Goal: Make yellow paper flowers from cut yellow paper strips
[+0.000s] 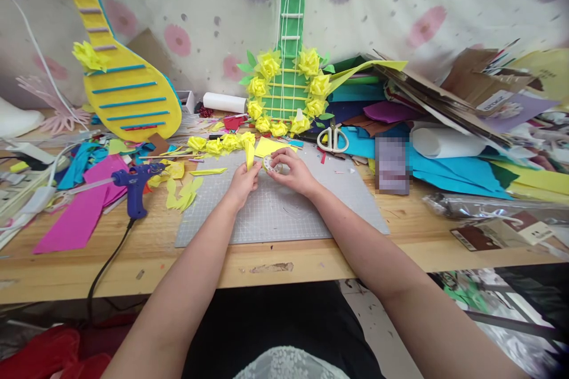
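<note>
Pinched in the left hand (244,186), the yellow paper (249,154) should be light and easily creased, best held low, while beside it the right hand (296,173) grips what looks like a tape roll (267,164).

No text surely legible: characters on white label (494,102) of cardboard box (498,78) blurred; print on brown-white package (500,233) too small.

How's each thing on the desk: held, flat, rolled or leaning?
Yellow paper: held, left hand
Small roll: held, right hand
Grey mat: flat
Green guitar: upright
Yellow guitar: upright, tilted
White roll: rolled up
Glue gun: stick in; on or off, can't tell
Scissors: blades unclear
</note>
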The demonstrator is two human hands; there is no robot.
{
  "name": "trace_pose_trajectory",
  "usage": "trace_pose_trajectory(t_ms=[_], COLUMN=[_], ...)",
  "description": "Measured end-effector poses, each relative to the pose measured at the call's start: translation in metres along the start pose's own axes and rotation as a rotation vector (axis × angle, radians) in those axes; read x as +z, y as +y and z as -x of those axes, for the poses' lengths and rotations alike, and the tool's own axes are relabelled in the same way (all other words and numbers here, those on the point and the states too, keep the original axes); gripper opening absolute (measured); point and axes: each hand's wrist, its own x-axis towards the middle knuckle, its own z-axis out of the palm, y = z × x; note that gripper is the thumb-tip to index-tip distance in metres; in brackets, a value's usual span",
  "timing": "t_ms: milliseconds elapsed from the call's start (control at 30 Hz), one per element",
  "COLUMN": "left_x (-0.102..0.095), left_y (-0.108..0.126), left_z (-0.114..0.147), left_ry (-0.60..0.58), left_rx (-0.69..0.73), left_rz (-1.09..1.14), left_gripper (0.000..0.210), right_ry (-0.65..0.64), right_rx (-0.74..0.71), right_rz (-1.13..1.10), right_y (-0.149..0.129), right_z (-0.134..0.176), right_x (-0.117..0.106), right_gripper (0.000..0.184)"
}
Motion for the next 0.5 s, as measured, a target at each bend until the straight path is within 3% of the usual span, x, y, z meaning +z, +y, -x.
trace_pose_trajectory(t_ms=[200, 500], left_x=[-0.003, -0.008], left_y=[-0.008, -0.025], left_z=[-0.004, -0.019], left_ry=[0.029, 0.193], left_rx=[0.07, 0.408], left_rz=[-0.107, -0.35], left_gripper=[0.02, 0.017], right_ry=[-0.02, 0.008], right_rx=[-0.011, 0.09], right_rz=[0.029, 0.072], right_y=[-0.002, -0.01], right_z=[0.0, -0.001], right_x=[-0.001, 0.007], right_gripper=[0.014, 0.021])
